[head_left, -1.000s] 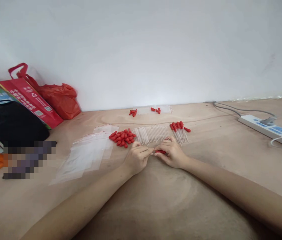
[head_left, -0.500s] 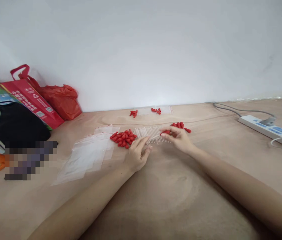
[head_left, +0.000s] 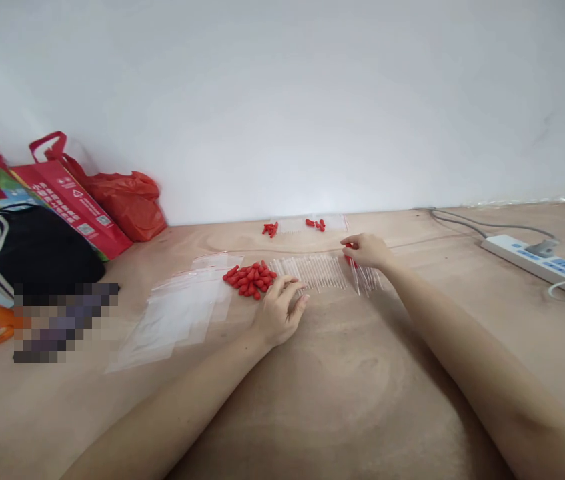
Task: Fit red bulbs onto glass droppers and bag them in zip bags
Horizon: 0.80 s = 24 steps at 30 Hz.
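Note:
My left hand (head_left: 279, 310) rests at the near left end of a row of thin clear tubes (head_left: 322, 272), fingers apart and nothing in them. A heap of red rubber bulbs (head_left: 249, 279) lies just beyond its fingertips on the left. My right hand (head_left: 366, 251) pinches a dropper by its red bulb (head_left: 349, 251), at the right of the tube row. Below that hand, several clear tubes (head_left: 371, 279) stick out toward me; whatever is at their far ends is hidden by the hand.
Flat clear zip bags (head_left: 177, 307) overlap on the left. Another bag (head_left: 292, 225) with red bulbs and tubes lies near the wall. A power strip (head_left: 537, 262) with cables sits at right. Red bags (head_left: 129, 203) and a black drawstring bag (head_left: 47, 257) stand at far left.
My right hand has moved right and slightly away, carrying the dropper from the tube row to the group on the right. My left hand stays put, its fingers now free of the tube.

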Available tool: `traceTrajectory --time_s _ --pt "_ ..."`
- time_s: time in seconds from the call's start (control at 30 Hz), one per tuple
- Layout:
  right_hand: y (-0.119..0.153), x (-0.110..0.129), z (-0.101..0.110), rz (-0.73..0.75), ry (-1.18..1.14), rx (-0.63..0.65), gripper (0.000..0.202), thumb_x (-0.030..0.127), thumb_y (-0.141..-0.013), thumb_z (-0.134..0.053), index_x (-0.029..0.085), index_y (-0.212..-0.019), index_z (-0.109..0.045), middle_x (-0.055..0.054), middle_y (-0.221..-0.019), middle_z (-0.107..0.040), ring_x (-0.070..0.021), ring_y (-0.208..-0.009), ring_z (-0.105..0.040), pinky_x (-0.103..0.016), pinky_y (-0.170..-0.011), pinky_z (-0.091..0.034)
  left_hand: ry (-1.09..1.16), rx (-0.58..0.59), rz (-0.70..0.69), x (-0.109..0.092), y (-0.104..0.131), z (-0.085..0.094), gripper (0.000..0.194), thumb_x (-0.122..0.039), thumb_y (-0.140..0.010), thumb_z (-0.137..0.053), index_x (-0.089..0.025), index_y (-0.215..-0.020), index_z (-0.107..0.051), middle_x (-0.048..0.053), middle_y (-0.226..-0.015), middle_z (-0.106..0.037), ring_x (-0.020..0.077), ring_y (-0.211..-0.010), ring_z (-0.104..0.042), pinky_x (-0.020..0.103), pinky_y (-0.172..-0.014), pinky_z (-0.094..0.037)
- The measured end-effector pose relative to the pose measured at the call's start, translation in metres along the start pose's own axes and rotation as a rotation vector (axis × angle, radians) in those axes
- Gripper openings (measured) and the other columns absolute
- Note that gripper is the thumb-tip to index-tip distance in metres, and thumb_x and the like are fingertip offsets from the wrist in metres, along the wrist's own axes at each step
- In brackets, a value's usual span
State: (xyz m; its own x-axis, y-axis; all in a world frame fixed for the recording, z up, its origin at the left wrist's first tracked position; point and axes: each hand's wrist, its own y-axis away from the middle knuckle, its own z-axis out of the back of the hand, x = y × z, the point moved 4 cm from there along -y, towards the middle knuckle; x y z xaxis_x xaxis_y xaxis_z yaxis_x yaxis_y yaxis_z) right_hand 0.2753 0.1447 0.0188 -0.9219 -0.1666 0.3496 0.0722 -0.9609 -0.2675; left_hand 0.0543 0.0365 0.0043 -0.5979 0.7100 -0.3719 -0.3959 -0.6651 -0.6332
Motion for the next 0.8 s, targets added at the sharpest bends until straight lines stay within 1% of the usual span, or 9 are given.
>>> traceTrajectory --time_s 0.07,0.13,0.27,0.4,0.47,0.53,0.63,0.7,0.8 --pt "0.0 0.004 -0.009 0.002 0.106 0.012 0.03 0.026 -0.072 -0.046 0.021 -0.098 -0.062 -0.007 -0.088 -0.066 -0.0254 -0.085 -0.058 -0.04 -0.074 -0.038 -0.003 0.007 -0.005 0.0 0.0 0.0 0.017 -0.022 -0.083 -0.044 -0.016 -0.097 -0.054 0.009 -0.1 -0.048 0.0177 -0.091 -0.053 0.034 -0.083 -0.043" --pt "0.001 0.008 -0.017 0.005 0.178 0.015 0.033 0.026 -0.075 -0.043 0.018 -0.103 -0.057 -0.009 -0.088 -0.066 -0.027 -0.088 -0.057 -0.043 -0.078 -0.034 -0.004 0.009 -0.01 0.0 0.0 0.0 0.017 -0.022 -0.083 -0.044 -0.016 -0.095 -0.054 0.009 -0.099 -0.048 0.0174 -0.089 -0.053 0.033 -0.082 -0.044" --pt "0.004 0.013 -0.026 0.0 0.261 -0.01 0.031 0.025 -0.079 -0.039 0.015 -0.105 -0.052 -0.013 -0.091 -0.064 -0.0257 -0.088 -0.057 -0.042 -0.08 -0.029 -0.008 0.018 -0.017 0.0 0.0 -0.001 0.016 -0.022 -0.083 -0.045 -0.015 -0.092 -0.056 0.009 -0.098 -0.048 0.0168 -0.087 -0.054 0.033 -0.08 -0.044" --pt "0.007 0.012 -0.022 -0.087 0.268 -0.052 0.03 0.024 -0.08 -0.038 0.015 -0.105 -0.05 -0.012 -0.093 -0.063 -0.0235 -0.087 -0.056 -0.038 -0.079 -0.029 -0.009 0.031 -0.021 0.0 0.001 -0.001 0.016 -0.022 -0.083 -0.045 -0.016 -0.091 -0.056 0.008 -0.099 -0.049 0.0162 -0.087 -0.054 0.032 -0.08 -0.044" --pt "0.008 0.011 -0.016 -0.154 0.25 -0.046 0.028 0.025 -0.079 -0.038 0.015 -0.101 -0.053 -0.011 -0.092 -0.063 -0.0228 -0.086 -0.056 -0.035 -0.076 -0.031 -0.007 0.034 -0.026 0.0 0.001 -0.001 0.015 -0.022 -0.083 -0.045 -0.016 -0.09 -0.057 0.008 -0.099 -0.049 0.0163 -0.088 -0.054 0.032 -0.081 -0.044" --pt "0.011 0.012 -0.012 -0.218 0.215 0.019 0.026 0.03 -0.078 -0.041 0.016 -0.092 -0.058 -0.012 -0.089 -0.063 -0.0227 -0.084 -0.057 -0.032 -0.071 -0.035 -0.008 0.036 -0.03 0.0 0.001 -0.002 0.015 -0.022 -0.083 -0.045 -0.016 -0.089 -0.058 0.009 -0.099 -0.049 0.017 -0.089 -0.054 0.032 -0.081 -0.044" --pt "0.017 0.017 -0.01 -0.264 0.154 0.193 0.025 0.036 -0.073 -0.048 0.016 -0.078 -0.062 -0.012 -0.082 -0.064 -0.0222 -0.078 -0.058 -0.028 -0.063 -0.038 -0.008 0.039 -0.038 0.0 0.001 -0.002 0.016 -0.022 -0.083 -0.045 -0.015 -0.087 -0.058 0.009 -0.098 -0.049 0.0173 -0.089 -0.053 0.032 -0.08 -0.044" --pt "0.02 0.021 -0.011 -0.28 0.143 0.278 0.021 0.034 -0.069 -0.053 0.016 -0.074 -0.063 -0.012 -0.081 -0.064 -0.0219 -0.076 -0.059 -0.028 -0.061 -0.039 -0.011 0.041 -0.041 0.0 0.001 -0.002 0.016 -0.022 -0.083 -0.045 -0.016 -0.087 -0.058 0.009 -0.098 -0.049 0.0167 -0.087 -0.054 0.033 -0.079 -0.044" --pt "0.023 0.025 -0.013 -0.317 0.154 0.308 0.017 0.027 -0.065 -0.055 0.016 -0.075 -0.063 -0.012 -0.087 -0.063 -0.0223 -0.076 -0.059 -0.029 -0.061 -0.041 -0.021 0.046 -0.039 -0.001 0.001 -0.002 0.016 -0.022 -0.084 -0.044 -0.016 -0.086 -0.059 0.008 -0.098 -0.05 0.0166 -0.086 -0.054 0.033 -0.078 -0.044"
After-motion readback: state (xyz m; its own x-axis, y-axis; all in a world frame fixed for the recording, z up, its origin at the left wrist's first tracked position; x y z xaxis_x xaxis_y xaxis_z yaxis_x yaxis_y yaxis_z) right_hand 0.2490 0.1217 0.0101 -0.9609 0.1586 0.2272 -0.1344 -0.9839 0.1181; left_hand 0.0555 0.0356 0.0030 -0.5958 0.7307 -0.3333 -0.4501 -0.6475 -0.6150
